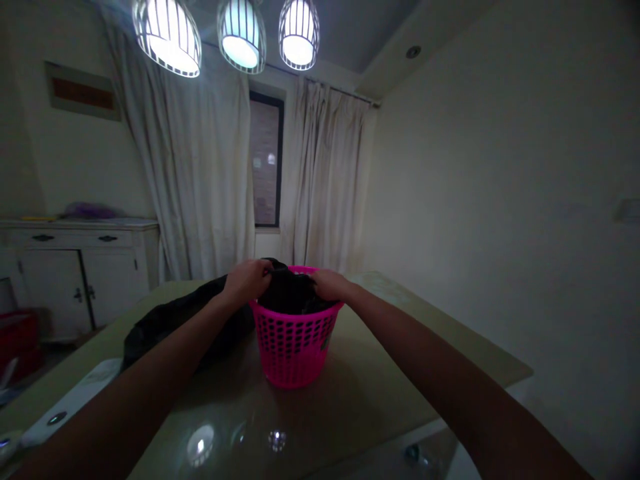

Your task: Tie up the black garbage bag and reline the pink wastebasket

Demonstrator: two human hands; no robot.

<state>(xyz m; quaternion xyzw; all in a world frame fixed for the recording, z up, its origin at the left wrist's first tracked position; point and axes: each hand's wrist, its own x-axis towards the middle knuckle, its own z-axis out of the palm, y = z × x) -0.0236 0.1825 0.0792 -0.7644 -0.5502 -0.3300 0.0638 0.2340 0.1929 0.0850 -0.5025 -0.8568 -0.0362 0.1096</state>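
Note:
A pink plastic basket point(295, 350) with rows of holes stands upright on the table. Soft black material point(287, 293) fills its mouth; whether it is cloth or plastic bag I cannot tell. My left hand point(249, 283) pinches a fold of it above the basket's left rim. At the right rim, my right hand point(330, 285) is closed on the black material, its fingertips partly hidden inside. A larger dark bundle point(175, 320) lies on the table left of the basket, partly behind my left forearm; it may be joined to the material in the basket.
The glossy table point(390, 373) ends at a wall on the right. A white object point(75, 403) lies near its left edge. Behind stand a white cabinet point(55, 280) and pale curtains point(205, 167). A red container point(20, 340) sits low at far left. Several lamps' light reflects off the tabletop.

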